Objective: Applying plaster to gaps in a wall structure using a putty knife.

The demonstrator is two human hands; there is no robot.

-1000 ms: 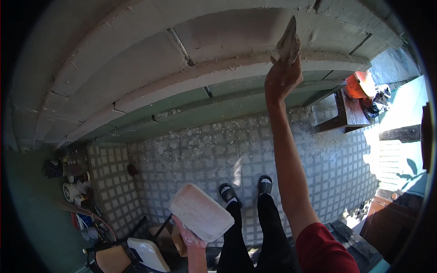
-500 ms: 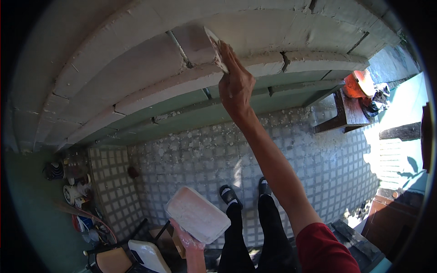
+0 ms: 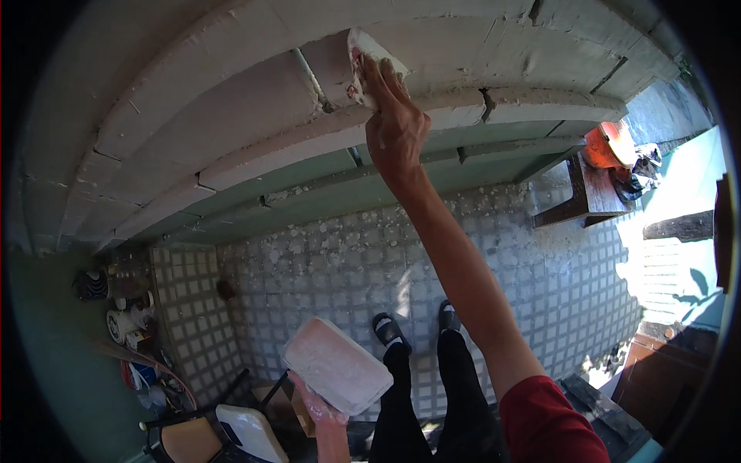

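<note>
My right hand (image 3: 397, 127) reaches up and forward to a pale wall with ledges (image 3: 239, 116). Its fingers press a flat whitish putty spreader (image 3: 368, 42), smeared along its edge, against the recessed band between two ledges. A dark vertical gap runs through the band just left of the spreader. Low in front of me, my left hand (image 3: 318, 407) grips a rectangular tub (image 3: 337, 364) from its near left side. Pinkish-white material coats the tub's upper face; whether it is hollow I cannot tell. Whitish residue covers the left fingers.
A dark wooden bench (image 3: 590, 185) at the right bears an orange bucket (image 3: 607, 145) and a black plastic bag (image 3: 637, 177). Chairs (image 3: 189, 441) stand at the lower left, near assorted containers (image 3: 123, 328) along the side wall. My feet rest on the spotted tile floor (image 3: 324, 262).
The spreader has turned from nearly edge-on to showing its broad face, and my right hand has shifted slightly up and left. My left hand and the tub have barely moved.
</note>
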